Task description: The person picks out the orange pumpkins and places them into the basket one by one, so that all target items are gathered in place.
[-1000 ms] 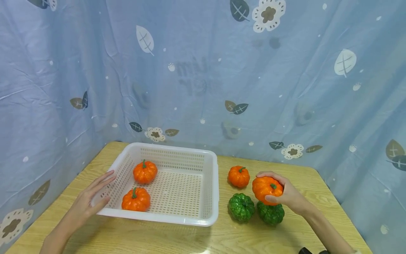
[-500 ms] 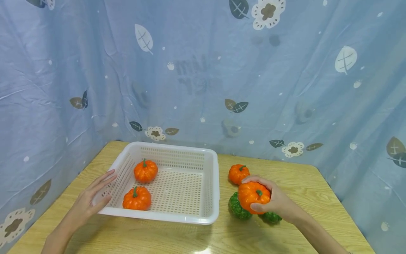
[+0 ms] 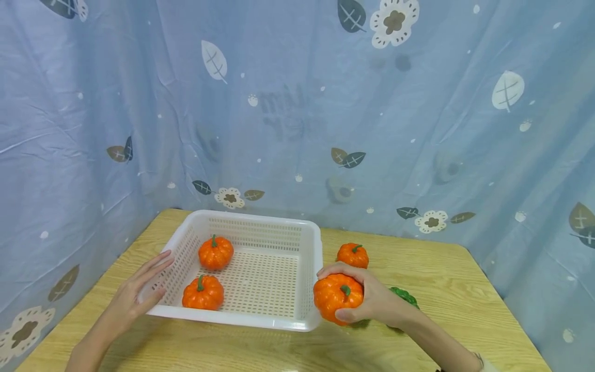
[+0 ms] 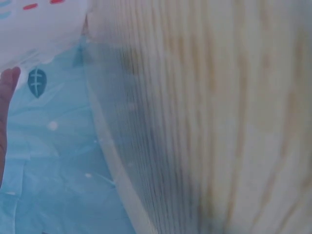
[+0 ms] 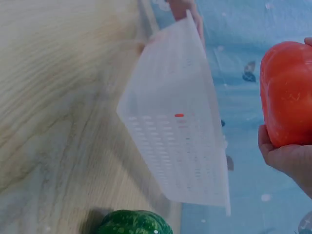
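1. We see the right hand (image 3: 375,298) curled round an orange pumpkin (image 3: 335,299), thumb on the near side and fingers over the far side; its skin is glossy and deeply ribbed, with a stubby green stem.
2. We find that pumpkin just at the right rim of the white basket (image 3: 234,317), outside it; we cannot tell whether the two touch.
3. Our left hand (image 3: 126,304) is spread wide at the basket's left rim, its fingers nearly straight and the thumb well apart.
4. The basket looks like plastic: rounded corners, smooth rim, slotted walls, gridded floor.
5. Inside, along its left, sit a rear pumpkin (image 3: 216,254) and a front pumpkin (image 3: 203,293), both shiny orange.
6. On the wood-grained table (image 3: 465,289) we see another orange fruit (image 3: 353,256) and a bumpy green gourd (image 3: 403,296), partly covered by the right forearm.
7. The blue curtain (image 3: 279,57) hangs in soft folds, printed with leaves and flowers; its faint lettering (image 3: 284,101) is too blurred for us to read.
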The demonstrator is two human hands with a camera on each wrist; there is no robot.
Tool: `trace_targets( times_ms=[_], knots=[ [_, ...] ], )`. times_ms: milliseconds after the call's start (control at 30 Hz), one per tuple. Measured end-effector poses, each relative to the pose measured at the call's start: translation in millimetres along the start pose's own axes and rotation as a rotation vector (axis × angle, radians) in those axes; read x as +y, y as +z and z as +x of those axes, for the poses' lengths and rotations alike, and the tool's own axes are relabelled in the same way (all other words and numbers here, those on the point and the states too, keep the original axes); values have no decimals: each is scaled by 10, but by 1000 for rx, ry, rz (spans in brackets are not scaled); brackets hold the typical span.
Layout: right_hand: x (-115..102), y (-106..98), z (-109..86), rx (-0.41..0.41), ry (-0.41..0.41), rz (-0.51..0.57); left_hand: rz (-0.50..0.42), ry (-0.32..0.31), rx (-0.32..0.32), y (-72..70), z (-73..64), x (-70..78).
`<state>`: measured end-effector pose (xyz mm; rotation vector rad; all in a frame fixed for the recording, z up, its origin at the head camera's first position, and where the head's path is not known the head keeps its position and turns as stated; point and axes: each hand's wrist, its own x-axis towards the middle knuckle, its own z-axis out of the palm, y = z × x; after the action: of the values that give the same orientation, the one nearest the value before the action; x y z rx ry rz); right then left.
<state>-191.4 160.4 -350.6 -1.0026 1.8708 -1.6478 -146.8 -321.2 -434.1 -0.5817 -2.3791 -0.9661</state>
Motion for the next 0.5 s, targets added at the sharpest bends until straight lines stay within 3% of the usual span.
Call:
trace_targets(
  times_ms=[300,500],
  knots=[
    [114,17,389,-106,-207,-134,12,-10,-1,-9,-6,-16],
    [200,17,675,-115,-154,-105,5,29,18,1,14,23]
  ],
)
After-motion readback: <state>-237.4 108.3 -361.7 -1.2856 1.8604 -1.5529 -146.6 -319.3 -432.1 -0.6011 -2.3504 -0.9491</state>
